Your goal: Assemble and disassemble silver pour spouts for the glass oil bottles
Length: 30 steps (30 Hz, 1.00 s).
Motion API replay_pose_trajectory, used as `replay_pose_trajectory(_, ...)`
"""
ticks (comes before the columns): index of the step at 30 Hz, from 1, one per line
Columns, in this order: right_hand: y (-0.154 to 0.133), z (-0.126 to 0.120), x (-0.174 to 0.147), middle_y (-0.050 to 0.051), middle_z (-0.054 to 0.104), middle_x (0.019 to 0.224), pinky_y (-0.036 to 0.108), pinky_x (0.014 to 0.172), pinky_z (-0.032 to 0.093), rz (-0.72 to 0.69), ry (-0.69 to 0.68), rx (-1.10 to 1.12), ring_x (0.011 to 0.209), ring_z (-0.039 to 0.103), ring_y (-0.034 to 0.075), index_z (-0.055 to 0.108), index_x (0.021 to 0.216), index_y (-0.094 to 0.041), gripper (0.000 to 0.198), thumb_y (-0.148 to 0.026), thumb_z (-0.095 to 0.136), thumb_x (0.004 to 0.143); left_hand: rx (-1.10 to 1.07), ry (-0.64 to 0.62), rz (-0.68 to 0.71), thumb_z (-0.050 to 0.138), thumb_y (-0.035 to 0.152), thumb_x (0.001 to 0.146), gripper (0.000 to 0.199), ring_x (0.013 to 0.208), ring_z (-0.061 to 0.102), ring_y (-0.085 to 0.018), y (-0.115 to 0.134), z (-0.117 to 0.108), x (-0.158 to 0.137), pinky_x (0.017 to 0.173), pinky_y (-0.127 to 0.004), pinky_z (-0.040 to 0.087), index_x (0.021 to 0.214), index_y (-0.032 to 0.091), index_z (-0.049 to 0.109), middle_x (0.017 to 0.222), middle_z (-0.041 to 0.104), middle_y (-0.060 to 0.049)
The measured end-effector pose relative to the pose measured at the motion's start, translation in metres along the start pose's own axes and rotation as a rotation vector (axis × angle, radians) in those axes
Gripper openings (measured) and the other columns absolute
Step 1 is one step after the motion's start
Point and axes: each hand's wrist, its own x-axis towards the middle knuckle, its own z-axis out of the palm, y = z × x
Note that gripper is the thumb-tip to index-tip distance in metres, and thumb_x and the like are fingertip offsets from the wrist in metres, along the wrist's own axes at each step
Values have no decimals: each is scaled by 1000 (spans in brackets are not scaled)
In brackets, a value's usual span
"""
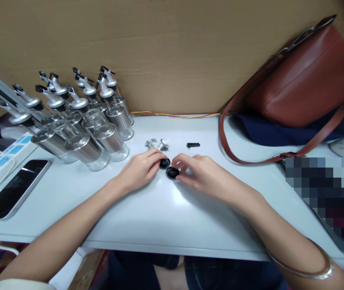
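My left hand [143, 169] rests over the table with its fingers closed at the edge of a black round rubber stopper [165, 164]. A second black round stopper [172, 172] is pinched between the thumb and fingers of my right hand [203, 175], right beside the first. Just beyond my left fingers lie silver pourer spout pieces [157, 143], partly hidden by the hand. Farther right, a small black clip-like part [193, 145] lies by itself on the white table [159, 217].
Several glass bottles [111, 139] with steel sleeves and pourers crowd the left side. A phone [16, 189] and a power strip [1, 163] are at far left. A brown handbag [307, 80] stands at right on dark blue cloth, its strap [229, 141] looping over the table.
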Motion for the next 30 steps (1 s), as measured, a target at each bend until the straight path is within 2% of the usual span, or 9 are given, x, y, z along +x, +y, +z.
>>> replay_pose_trajectory(4,2,0,-1,2,72,89,27,68,48,12,-14,40,75,68,18,57,105,-22,26,-9,59,82,-43,5,8,38,13,92,26,90,63,-17,0,-3,1,83,-29,49,102,16,61,101,65,-7)
replay_pose_trajectory(9,-1,1,1,4,72,90,29,68,51,19,-21,14,73,67,19,58,107,-21,26,-11,60,82,-68,-69,-62,42,21,93,23,93,62,-18,1,-3,2,84,-30,49,108,18,59,106,64,-8)
replay_pose_trajectory(12,-5,4,2,10,69,106,38,80,53,-94,29,-56,95,65,25,58,114,-19,34,-12,63,82,-5,6,-68,43,25,92,24,99,58,-21,1,0,2,90,-35,47,109,17,59,111,58,-11)
replay_pose_trajectory(16,-7,10,1,16,48,140,53,98,46,-264,76,-109,124,49,31,59,121,-20,38,-14,62,83,90,167,-156,37,29,94,32,124,42,-25,-6,3,4,108,-47,32,119,22,57,132,46,-12)
replay_pose_trajectory(20,-4,15,2,17,43,146,53,98,47,-272,32,-96,124,51,30,61,122,-18,35,-14,56,87,92,-3,-221,29,30,97,38,142,21,-28,-14,4,9,111,-56,22,127,28,54,152,29,-7)
replay_pose_trajectory(22,-3,16,3,16,46,144,52,97,49,-265,42,-100,122,54,29,61,122,-17,35,-11,53,88,92,-75,-204,27,27,98,39,142,24,-26,-16,5,11,111,-54,24,129,26,51,152,32,-7)
replay_pose_trajectory(24,-4,17,5,16,50,141,50,98,49,-264,38,-110,121,55,29,62,121,-15,35,-7,50,89,99,-85,-167,26,21,97,40,138,33,-23,-17,5,12,109,-49,29,129,24,51,149,37,-9)
replay_pose_trajectory(26,-5,19,6,17,51,139,50,99,48,-260,33,-107,122,54,29,61,120,-13,35,-6,49,89,108,-68,-145,28,18,97,39,134,38,-23,-18,7,12,108,-47,32,128,23,51,147,39,-10)
replay_pose_trajectory(30,-4,24,6,20,40,147,52,102,45,-232,55,-91,131,46,31,59,123,-14,35,-12,49,90,111,13,-179,34,23,96,33,123,47,-24,-21,9,12,102,-45,38,122,23,54,132,45,-11)
